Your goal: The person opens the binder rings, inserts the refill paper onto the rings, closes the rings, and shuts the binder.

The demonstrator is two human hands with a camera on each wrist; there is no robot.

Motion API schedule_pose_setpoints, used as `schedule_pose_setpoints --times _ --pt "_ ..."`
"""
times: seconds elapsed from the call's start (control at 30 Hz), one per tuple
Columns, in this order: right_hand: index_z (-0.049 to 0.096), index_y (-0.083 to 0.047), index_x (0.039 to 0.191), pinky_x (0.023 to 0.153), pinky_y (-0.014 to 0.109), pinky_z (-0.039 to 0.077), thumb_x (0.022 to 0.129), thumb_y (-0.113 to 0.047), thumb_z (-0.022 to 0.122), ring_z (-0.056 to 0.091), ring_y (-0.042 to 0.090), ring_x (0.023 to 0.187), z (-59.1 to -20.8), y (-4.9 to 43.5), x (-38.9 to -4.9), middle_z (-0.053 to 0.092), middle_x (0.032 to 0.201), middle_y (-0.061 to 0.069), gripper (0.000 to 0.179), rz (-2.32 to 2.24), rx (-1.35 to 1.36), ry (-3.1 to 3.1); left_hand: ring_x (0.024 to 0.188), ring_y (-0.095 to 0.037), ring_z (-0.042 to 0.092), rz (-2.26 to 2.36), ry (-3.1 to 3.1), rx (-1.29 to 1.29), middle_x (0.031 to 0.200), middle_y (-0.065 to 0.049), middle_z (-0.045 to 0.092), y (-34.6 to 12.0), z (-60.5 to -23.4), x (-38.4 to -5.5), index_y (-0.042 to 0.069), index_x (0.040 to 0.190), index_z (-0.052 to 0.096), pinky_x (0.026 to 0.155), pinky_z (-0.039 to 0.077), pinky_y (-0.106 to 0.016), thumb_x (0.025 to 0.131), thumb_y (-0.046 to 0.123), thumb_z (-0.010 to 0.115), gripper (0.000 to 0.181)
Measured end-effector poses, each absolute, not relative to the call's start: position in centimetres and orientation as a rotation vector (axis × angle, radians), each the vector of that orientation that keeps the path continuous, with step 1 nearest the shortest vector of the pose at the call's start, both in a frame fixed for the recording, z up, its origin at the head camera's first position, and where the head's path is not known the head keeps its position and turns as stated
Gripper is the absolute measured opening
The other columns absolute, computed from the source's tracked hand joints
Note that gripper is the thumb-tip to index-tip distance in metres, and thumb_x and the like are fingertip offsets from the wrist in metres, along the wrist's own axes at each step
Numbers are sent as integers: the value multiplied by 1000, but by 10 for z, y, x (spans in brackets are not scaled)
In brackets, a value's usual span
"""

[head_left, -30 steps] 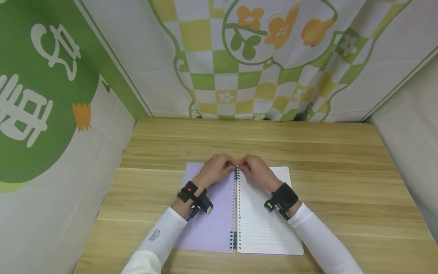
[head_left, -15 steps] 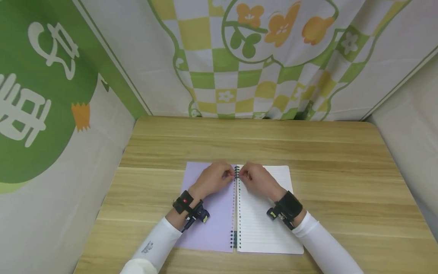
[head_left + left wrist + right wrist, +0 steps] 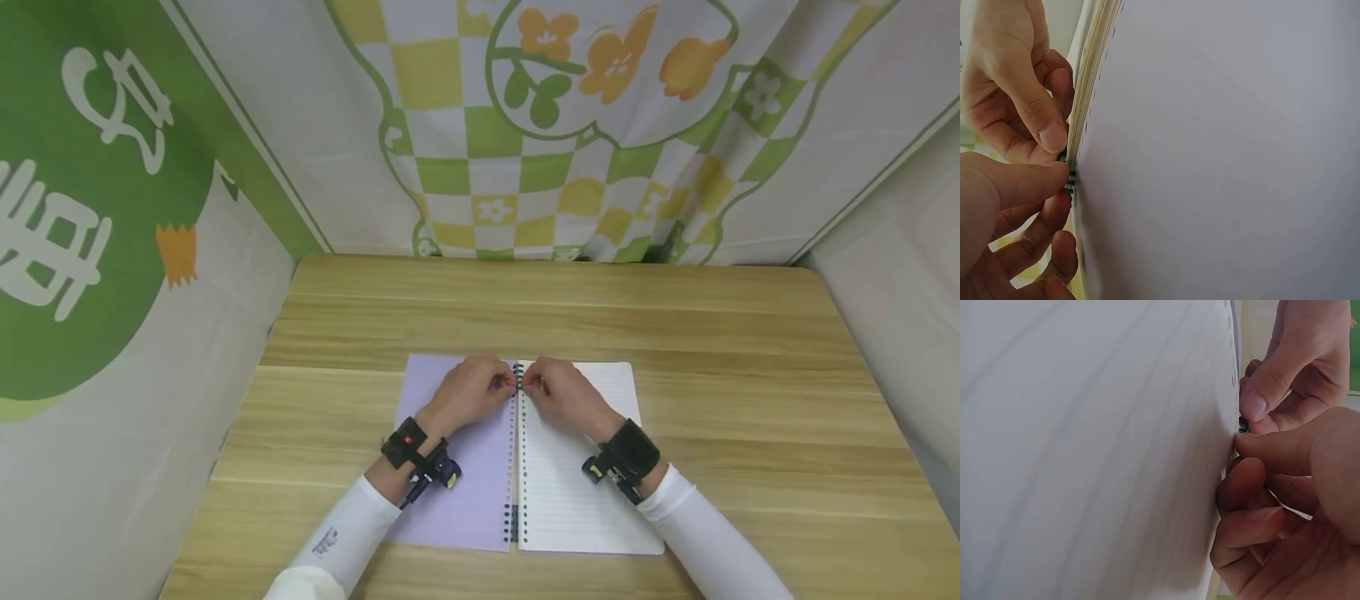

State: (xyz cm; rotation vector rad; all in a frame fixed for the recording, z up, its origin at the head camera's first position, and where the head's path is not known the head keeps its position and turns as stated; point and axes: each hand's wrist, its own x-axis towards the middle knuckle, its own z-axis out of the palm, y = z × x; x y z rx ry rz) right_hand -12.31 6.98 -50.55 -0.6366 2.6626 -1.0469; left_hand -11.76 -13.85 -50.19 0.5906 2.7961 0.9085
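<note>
A loose-leaf notebook lies spread flat, with a purple cover sheet (image 3: 450, 492) at left and lined white pages (image 3: 585, 500) at right. Dark green binding rings (image 3: 519, 368) join the halves at the top of the spine. My left hand (image 3: 468, 392) pinches these rings from the purple side; in the left wrist view, green rings (image 3: 1072, 181) show between its thumb and fingers. From the white side my right hand (image 3: 567, 395) pinches the same binding, thumb against forefinger. A bit of dark ring (image 3: 1244, 425) shows between the hands in the right wrist view; fingertips hide the rest.
A second green ring strip (image 3: 514, 523) sits at the bottom of the spine. The wooden table (image 3: 750, 375) extends around the notebook. Behind it hangs a checked curtain (image 3: 495, 183), with a green and white printed cloth (image 3: 150, 275) at left.
Both hands have slid slightly down the spine toward the person, so the topmost rings now show above the fingertips. Over the last half second they are nearly still.
</note>
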Motion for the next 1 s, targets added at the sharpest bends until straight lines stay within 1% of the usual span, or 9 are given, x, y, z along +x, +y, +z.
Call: schedule_pose_setpoints --times 0.1,0.23,0.33,0.43,0.6,0.7,0.8,0.93,1.0 --pt "78 -5 108 68 26 53 99 -4 71 61 12 79 -504 70 -121 74 98 5 11 -1044 -639 2670 88 -11 64 923 2783 577 97 5 72 -140 -500 -115 17 102 81 77 55 -30 97 18 79 5" --pt "77 -6 117 73 28 54 101 -8 70 61 12 82 -500 76 -112 73 101 3 18 -1012 -633 2685 97 -12 66 967 2729 551 108 3 75 -148 -497 -103 15 116 77 85 56 -33 100 20 75 17" --pt "75 -7 122 76 28 54 101 -9 70 62 11 86 -498 83 -99 73 103 0 22 -991 -662 2684 101 -12 65 980 2678 542 114 4 75 -157 -495 -87 16 124 75 88 55 -33 102 21 72 22" --pt "76 -8 122 78 28 54 101 -9 71 63 10 88 -497 90 -85 73 102 -1 22 -986 -712 2679 99 -11 63 986 2642 558 115 6 74 -162 -493 -69 18 123 75 88 53 -33 103 22 72 21" --pt "78 -12 117 75 25 54 100 -10 73 62 7 85 -498 98 -59 73 99 -3 18 -1003 -745 2660 97 -8 60 946 2637 619 113 10 70 -165 -493 -41 20 122 74 86 53 -30 101 24 74 21" --pt "79 -13 115 74 24 54 99 -9 74 61 4 84 -500 101 -43 73 99 -5 17 -1023 -751 2644 102 -7 60 925 2618 664 117 11 68 -165 -494 -27 21 122 74 91 55 -31 101 25 75 22" --pt "79 -13 112 73 23 53 97 -6 75 59 1 82 -503 103 -28 71 95 -8 17 -1038 -763 2631 110 -8 63 897 2578 708 120 11 68 -165 -493 -14 22 123 74 98 55 -33 101 26 75 23" --pt "81 -13 111 72 21 52 97 -4 74 57 -2 80 -505 102 -11 67 91 -13 18 -1051 -813 2581 112 -9 65 843 2555 774 117 13 69 -164 -493 -4 23 119 76 99 55 -34 100 26 76 19" --pt "82 -13 111 71 20 52 98 -5 74 56 -3 80 -506 101 -5 67 91 -14 17 -1059 -842 2551 109 -7 64 826 2552 794 113 14 69 -164 -493 -1 25 114 78 97 54 -32 99 25 77 15"
